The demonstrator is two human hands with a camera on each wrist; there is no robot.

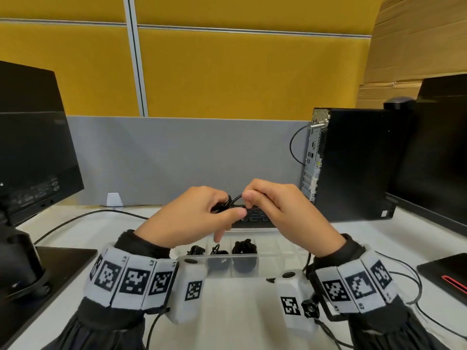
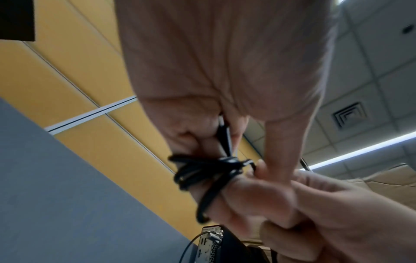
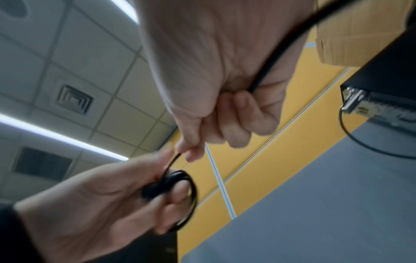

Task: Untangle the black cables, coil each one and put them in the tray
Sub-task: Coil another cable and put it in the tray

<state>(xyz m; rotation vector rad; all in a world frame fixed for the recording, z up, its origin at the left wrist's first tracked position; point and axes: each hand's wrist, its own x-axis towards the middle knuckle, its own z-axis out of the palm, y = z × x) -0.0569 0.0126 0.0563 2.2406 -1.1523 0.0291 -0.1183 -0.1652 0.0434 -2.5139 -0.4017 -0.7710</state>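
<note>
A small coil of black cable (image 1: 225, 204) is held up in the left hand (image 1: 192, 218), and its loose end is pinched by the right hand (image 1: 280, 210). Below them, three cable bundles (image 1: 243, 246) are kept in the clear tray (image 1: 275, 255).

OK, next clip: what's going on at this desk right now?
A person is coiling a black cable held up above the desk. The left hand grips the bundled loops while the right hand pinches the loose end beside them, apparently winding it round the bundle. Below the hands, a clear compartmented tray already holds three dark cable bundles in separate compartments. This cable is not yet in the tray.
</note>
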